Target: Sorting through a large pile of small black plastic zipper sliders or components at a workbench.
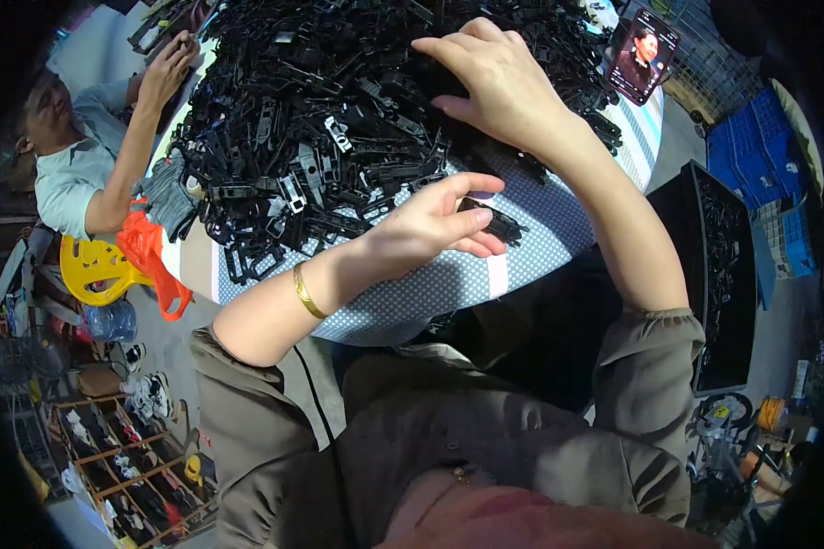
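Observation:
A large heap of black plastic parts (pixel 293 101), shaped like small clips or brackets, covers much of the round table. Over its right side reaches my right hand (pixel 499 82), thumb and fingers apart, with nothing visible between them. My left hand (pixel 430 221) is closer to me, above the near edge of the table. Its index finger and thumb are spread and the other fingers are slightly bent. A dark plastic part (pixel 507 228) shows behind its fingertips; whether they touch it I cannot tell. A few grey parts (pixel 293 192) lie among the black ones.
The table has a dotted cloth (pixel 403 311). A phone (pixel 644 57) with a lit screen stands at its far right. To the left a person (pixel 87 169) sits near a yellow stool (pixel 96 273) and orange bag (pixel 146 252). A black bin (pixel 719 274) of parts stands right.

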Available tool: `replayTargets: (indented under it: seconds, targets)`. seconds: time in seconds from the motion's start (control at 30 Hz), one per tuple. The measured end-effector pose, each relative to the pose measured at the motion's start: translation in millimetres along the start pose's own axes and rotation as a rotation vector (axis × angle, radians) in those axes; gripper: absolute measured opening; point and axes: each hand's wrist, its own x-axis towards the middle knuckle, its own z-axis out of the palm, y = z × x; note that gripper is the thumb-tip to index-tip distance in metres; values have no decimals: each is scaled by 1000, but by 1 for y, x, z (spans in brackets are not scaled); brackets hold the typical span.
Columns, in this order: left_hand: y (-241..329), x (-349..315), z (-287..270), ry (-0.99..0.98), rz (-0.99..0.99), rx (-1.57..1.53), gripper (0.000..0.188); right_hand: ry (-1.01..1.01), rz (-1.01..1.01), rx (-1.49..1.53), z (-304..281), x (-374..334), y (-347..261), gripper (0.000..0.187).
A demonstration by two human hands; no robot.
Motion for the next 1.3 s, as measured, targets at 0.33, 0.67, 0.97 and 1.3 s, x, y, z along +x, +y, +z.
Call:
replayTargets:
  seconds: [0.33, 0.67, 0.97, 1.3]
  targets:
    - [11, -3, 1, 77, -7, -144, 40, 241, -32, 225, -10, -24, 1, 26]
    - [11, -3, -2, 301, 235, -289, 39, -23, 708, 1052, -32, -76, -29, 27]
    - [7, -2, -2, 322, 267, -262, 39, 95, 482, 651, -36, -78, -38, 24]
    - [11, -5, 2, 413, 282, 8, 42, 173, 276, 717, -20, -83, -36, 25]
